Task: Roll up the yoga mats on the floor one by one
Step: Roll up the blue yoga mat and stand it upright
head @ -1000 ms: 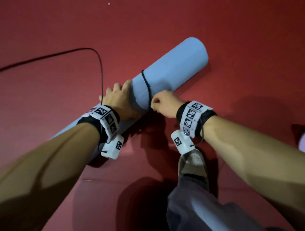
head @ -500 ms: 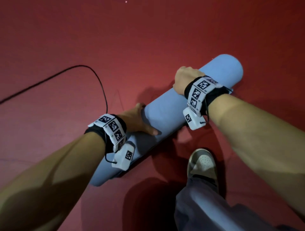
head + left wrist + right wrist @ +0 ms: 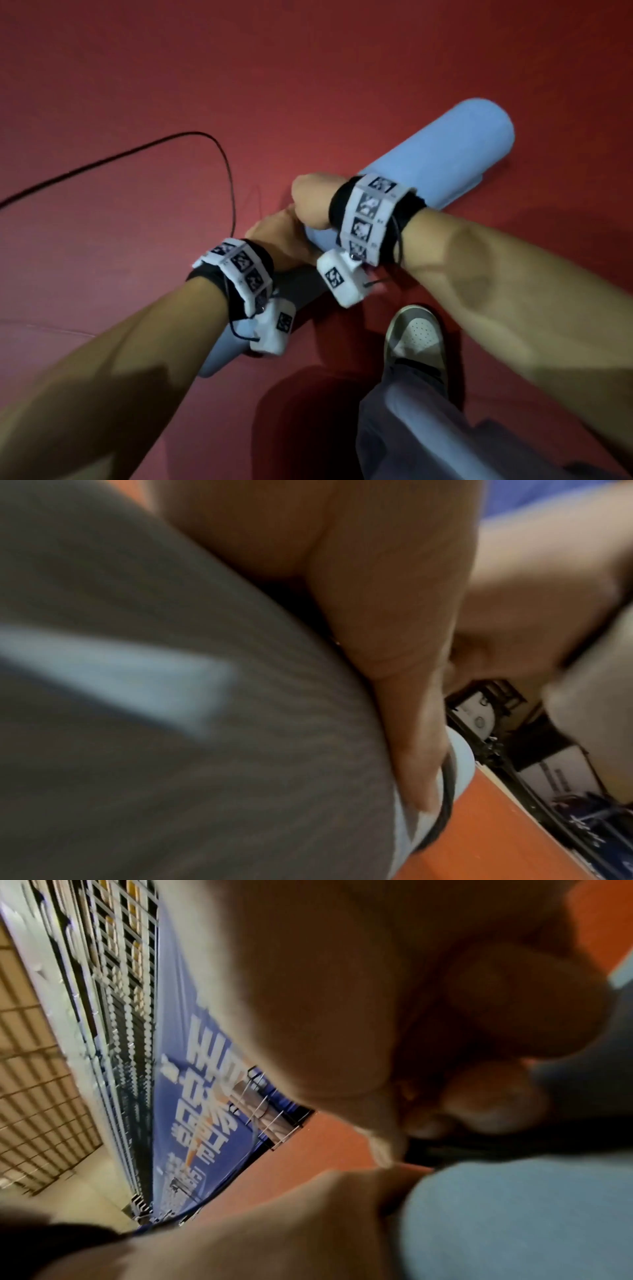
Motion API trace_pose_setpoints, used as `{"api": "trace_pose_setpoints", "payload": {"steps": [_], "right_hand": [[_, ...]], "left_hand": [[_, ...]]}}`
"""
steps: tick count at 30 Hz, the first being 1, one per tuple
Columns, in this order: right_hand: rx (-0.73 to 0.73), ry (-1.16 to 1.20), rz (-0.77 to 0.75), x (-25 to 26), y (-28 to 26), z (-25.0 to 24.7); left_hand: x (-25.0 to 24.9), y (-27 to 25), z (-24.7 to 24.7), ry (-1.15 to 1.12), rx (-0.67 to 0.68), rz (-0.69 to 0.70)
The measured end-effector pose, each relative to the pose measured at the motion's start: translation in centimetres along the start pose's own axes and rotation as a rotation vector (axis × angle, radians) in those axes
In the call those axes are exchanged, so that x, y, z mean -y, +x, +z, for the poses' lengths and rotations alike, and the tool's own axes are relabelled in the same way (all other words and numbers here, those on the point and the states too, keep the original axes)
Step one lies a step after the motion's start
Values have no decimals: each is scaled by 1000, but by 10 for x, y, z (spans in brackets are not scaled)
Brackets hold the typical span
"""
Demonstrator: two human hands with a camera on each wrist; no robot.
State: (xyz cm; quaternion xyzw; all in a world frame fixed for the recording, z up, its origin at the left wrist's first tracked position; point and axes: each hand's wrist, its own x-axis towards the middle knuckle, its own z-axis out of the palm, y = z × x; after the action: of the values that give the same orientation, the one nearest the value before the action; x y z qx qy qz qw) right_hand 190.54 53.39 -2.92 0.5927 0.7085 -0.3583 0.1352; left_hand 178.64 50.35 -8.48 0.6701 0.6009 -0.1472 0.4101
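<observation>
A rolled light-blue yoga mat [image 3: 445,154] lies diagonally on the red floor, from lower left to upper right. My left hand [image 3: 274,236] rests on the middle of the roll. In the left wrist view its fingers [image 3: 418,750] lie straight along the mat, beside a black strap [image 3: 445,785] that circles the roll. My right hand [image 3: 311,202] is a fist over the roll, right next to the left hand. In the right wrist view its thumb and curled fingertips pinch the black strap [image 3: 496,1146] against the mat [image 3: 514,1218].
A black cable [image 3: 226,164] loops over the red floor [image 3: 342,68] to the left of the mat. My grey-and-white shoe [image 3: 416,335] and grey trouser leg [image 3: 411,428] are just in front of the roll. A blue banner [image 3: 192,1096] lines the far wall.
My right hand went out along the far part of the roll, then came back to the middle, next to the left hand. The left hand stayed on the roll.
</observation>
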Motion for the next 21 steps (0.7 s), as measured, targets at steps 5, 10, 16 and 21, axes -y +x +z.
{"api": "trace_pose_setpoints", "payload": {"steps": [5, 10, 16, 21], "right_hand": [[-89, 224, 48, -39, -2, -13], [-218, 406, 123, -78, -7, 7], [-494, 369, 31, -91, -15, 51], [-435, 339, -28, -93, -11, 69]], "left_hand": [[18, 4, -19, -273, -107, -47], [19, 7, -21, -418, -64, -84], [23, 12, -22, -516, -38, -46], [24, 11, -15, -609, -81, -63]]}}
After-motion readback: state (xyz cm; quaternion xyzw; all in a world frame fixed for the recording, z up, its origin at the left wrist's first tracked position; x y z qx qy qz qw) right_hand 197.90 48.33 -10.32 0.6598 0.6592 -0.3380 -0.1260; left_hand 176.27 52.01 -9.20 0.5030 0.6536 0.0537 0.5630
